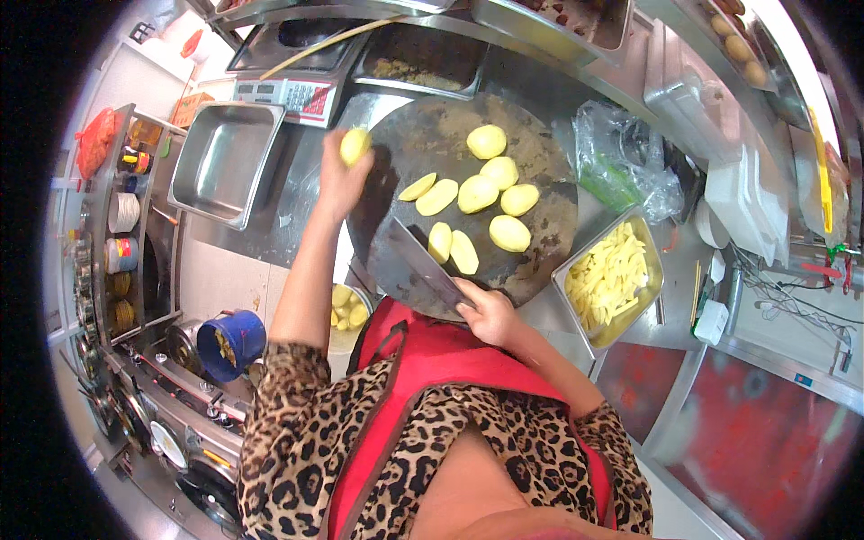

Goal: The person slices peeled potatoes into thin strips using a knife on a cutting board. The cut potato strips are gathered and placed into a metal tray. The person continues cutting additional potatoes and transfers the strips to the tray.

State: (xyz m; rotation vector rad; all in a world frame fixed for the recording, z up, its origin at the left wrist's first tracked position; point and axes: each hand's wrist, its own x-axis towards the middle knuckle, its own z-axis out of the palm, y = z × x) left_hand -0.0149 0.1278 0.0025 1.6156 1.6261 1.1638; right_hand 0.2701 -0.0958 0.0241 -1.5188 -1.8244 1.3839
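Observation:
My left hand [342,169] holds a peeled potato [355,146] over the left edge of a round, dark chopping block [547,152]. In my right hand [487,312] is the handle of a cleaver [424,262], its broad blade low over the block's near left part. Two cut potato pieces [439,243] lie just beyond the blade, with two more [437,197] farther up. Several peeled potatoes [509,233] rest on the block's middle and right. To the right, a steel pan [656,260] holds potato strips [607,277].
Below the left forearm stands a bucket of peeled potatoes [349,308]. An empty steel pan [226,158] and a scale [304,99] are at the left. Plastic bags [624,158] lie right of the block; foam boxes [746,196] stand beyond. A blue bucket [231,344] is lower left.

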